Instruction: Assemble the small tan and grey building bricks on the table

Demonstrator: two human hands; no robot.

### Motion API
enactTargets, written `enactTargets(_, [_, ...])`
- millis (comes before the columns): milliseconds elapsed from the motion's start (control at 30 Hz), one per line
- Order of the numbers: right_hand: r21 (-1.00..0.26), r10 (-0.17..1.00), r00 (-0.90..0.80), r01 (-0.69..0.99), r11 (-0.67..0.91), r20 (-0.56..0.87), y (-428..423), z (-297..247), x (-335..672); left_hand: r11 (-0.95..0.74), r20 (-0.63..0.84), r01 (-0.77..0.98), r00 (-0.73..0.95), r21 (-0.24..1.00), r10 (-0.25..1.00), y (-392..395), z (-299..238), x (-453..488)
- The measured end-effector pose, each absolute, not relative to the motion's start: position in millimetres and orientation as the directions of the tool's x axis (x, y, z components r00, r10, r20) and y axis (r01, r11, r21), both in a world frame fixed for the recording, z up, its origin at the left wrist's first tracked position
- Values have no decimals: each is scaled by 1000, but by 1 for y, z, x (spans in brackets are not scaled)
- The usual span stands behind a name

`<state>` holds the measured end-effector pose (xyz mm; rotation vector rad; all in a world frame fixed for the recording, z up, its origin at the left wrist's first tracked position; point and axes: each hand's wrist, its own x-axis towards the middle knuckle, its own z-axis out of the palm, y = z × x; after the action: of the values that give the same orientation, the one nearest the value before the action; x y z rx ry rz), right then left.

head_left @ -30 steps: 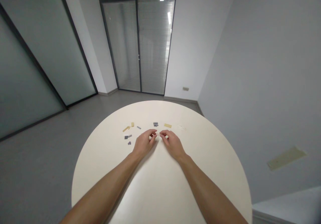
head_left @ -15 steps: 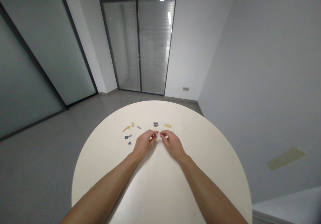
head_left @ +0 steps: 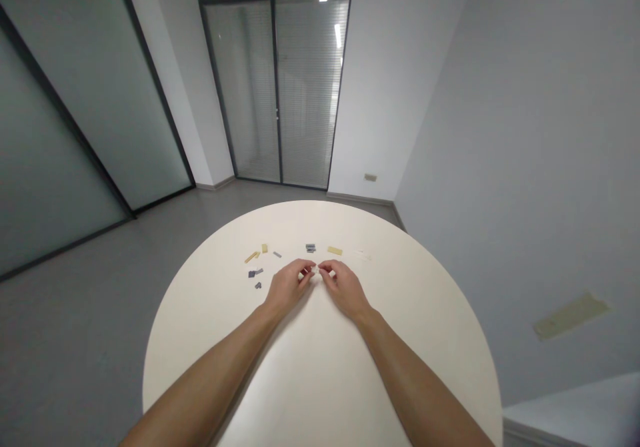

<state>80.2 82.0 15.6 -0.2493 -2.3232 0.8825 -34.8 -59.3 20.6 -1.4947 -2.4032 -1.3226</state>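
My left hand [head_left: 293, 280] and my right hand [head_left: 343, 283] meet over the middle of the round white table [head_left: 310, 380]. Between their fingertips is a small white piece [head_left: 315, 269], perhaps a toy building brick; the fingers cover much of it. Both hands pinch it, thumbs on the near side. Just beyond the fingers lies a small stack of grey pieces [head_left: 311, 248], with a flat yellow piece [head_left: 335, 251] to its right. White pieces [head_left: 364, 255] farther right barely stand out from the tabletop.
On the left of the table lie a long yellow piece [head_left: 251, 257], a yellow block [head_left: 265, 248], a thin grey strip [head_left: 277, 255], a dark plate-like piece [head_left: 251, 274] and a small dark piece [head_left: 258, 285]. A wall [head_left: 545, 187] rises beyond the table's right side.
Only the fingertips have shifted very slightly around the white piece. The arms and the pieces on the table stay where they were.
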Motion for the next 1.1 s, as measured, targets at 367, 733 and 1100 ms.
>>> enactTargets(367, [-619,356,-784,-47,784,509,80,22,82,205,398,732,-558,650,728,-60,22,-33])
enactTargets(733, [-592,336,-789,-42,805,514,81,21,83,250,364,730,-570,637,737,-60,20,-34])
enactTargets(1100, [-592,340,-797,-27,805,499,81,22,83,267,358,728,-580,632,732,-58,17,-37])
